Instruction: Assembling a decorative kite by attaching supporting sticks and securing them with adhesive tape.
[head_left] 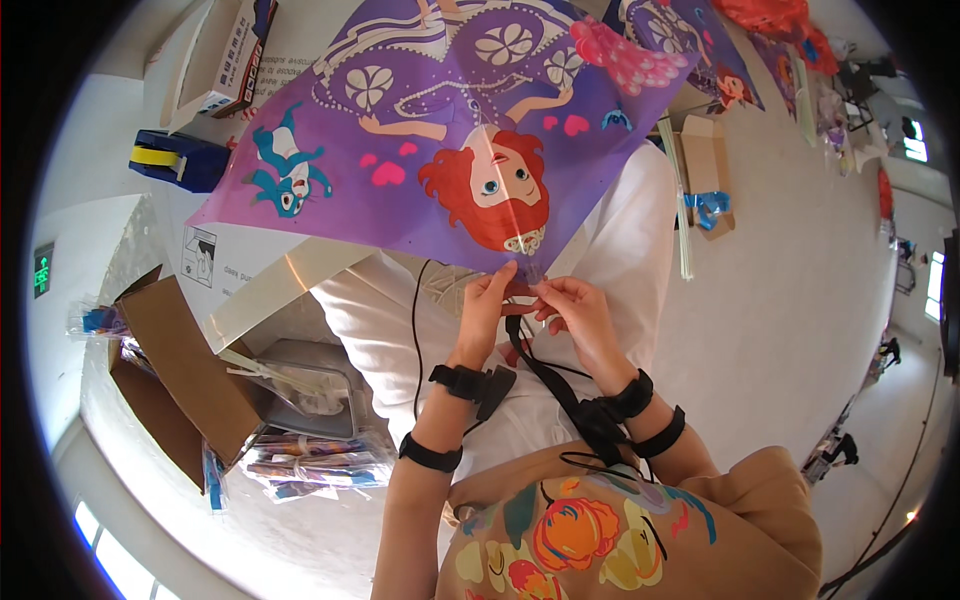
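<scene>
A purple kite [340, 215] printed with an upside-down cartoon princess with red hair lies across my lap and the table, its pointed tip toward me. My left hand [486, 305] pinches the tip's left side between thumb and fingers. At the right side of the same tip, my right hand [578, 312] is closed in a pinch, thumb against forefinger. A small clear piece [531, 272] shows at the tip between the hands. Whether a rod end or tape is under my fingertips cannot be made out. Black straps circle both wrists and forearms.
A blue tape dispenser [180, 162] stands on the left with an open carton [215, 60] beyond. Lower left are a brown box [185, 370], a grey bin [310, 375] and wrapped bundles [315, 462]. Thin pale rods [676, 190] and a small carton [706, 150] lie right.
</scene>
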